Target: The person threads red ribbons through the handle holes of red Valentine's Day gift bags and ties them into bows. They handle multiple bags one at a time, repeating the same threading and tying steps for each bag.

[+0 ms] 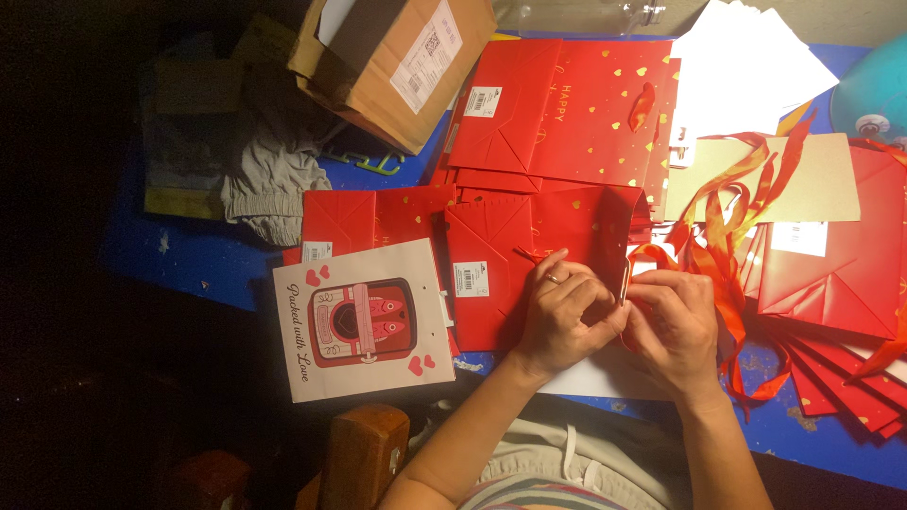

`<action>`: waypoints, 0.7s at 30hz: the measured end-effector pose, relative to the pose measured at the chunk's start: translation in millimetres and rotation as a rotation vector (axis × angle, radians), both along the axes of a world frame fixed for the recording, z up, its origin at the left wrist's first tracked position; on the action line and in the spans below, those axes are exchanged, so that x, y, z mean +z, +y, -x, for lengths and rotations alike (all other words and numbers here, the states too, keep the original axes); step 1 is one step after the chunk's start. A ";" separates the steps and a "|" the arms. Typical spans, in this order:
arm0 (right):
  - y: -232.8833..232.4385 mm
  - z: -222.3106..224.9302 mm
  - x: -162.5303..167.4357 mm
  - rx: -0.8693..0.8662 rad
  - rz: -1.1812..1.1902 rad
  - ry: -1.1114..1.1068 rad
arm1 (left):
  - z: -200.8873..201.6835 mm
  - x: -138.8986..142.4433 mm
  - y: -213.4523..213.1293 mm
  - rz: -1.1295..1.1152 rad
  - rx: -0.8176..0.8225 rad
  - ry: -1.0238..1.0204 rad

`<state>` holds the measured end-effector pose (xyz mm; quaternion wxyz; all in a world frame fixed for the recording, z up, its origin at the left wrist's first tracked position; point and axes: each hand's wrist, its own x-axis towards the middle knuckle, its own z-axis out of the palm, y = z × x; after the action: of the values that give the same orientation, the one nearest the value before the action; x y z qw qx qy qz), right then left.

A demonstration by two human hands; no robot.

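Head view shows two hands: left hand (562,316) and right hand (673,326) both pinch one orange satin ribbon (652,253) at one flat red heart-dotted paper bag (543,255) lying on the blue worktop (198,255).

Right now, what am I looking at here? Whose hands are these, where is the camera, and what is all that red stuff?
This is one picture from a camera worn on a person's head, looking down at their own two hands. No machine is involved. The left hand and right hand meet at the edge of a flat red paper bag, pinching a red ribbon there. They work on a blue table. Around lie more red bags, loose orange-red ribbons, a card with hearts, a cardboard box and white paper sheets.
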<state>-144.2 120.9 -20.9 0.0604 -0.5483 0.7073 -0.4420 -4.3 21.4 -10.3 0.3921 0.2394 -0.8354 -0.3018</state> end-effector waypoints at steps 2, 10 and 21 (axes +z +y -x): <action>1.3 0.7 -6.2 -0.007 -0.005 0.017 | -0.1 -0.1 -0.2 -0.002 0.002 0.001; 6.6 -5.8 -9.7 -0.199 0.310 -0.342 | 0.2 1.2 -0.9 -0.006 0.008 0.003; -3.7 -1.7 9.1 0.053 0.079 0.007 | 0.8 0.8 -1.4 0.013 0.010 0.005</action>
<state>-142.5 117.1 -11.8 0.0478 -0.5703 0.6748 -0.4660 -5.1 20.0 -9.5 0.3972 0.2403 -0.8352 -0.2948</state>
